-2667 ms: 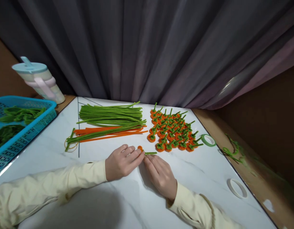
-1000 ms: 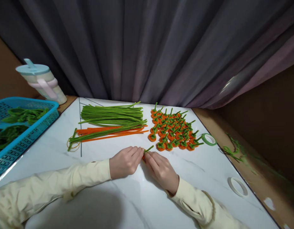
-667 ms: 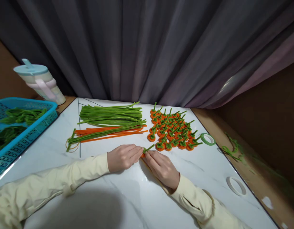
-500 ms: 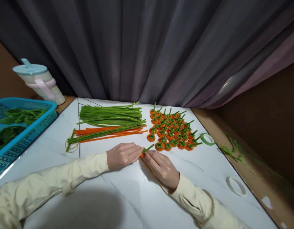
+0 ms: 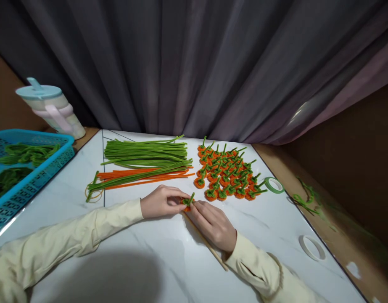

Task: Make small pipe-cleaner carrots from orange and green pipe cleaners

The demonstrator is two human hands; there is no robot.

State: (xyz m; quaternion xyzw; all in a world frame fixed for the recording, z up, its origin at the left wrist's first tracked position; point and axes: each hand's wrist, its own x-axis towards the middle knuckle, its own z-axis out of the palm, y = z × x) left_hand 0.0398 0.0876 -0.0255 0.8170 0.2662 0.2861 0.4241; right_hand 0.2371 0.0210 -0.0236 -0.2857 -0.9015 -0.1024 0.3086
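Orange chenille, coiled into a small flower [image 5: 186, 203], is being pinched between the left hand [image 5: 162, 201] and right hand [image 5: 212, 223], both closed on it just above the white table [image 5: 168, 261]. Its green stem [image 5: 191, 198], lying flat a moment ago, is now standing upright, suggesting the wrap is tightening. A thin wooden stick [image 5: 206, 243] is now showing under the right hand, near the finished flowers [image 5: 227, 172].

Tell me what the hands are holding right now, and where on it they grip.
Both the left hand and right hand pinch one small orange pipe-cleaner piece with a green stem, fingertips closed on its orange coil. The stem sticks up free between them.
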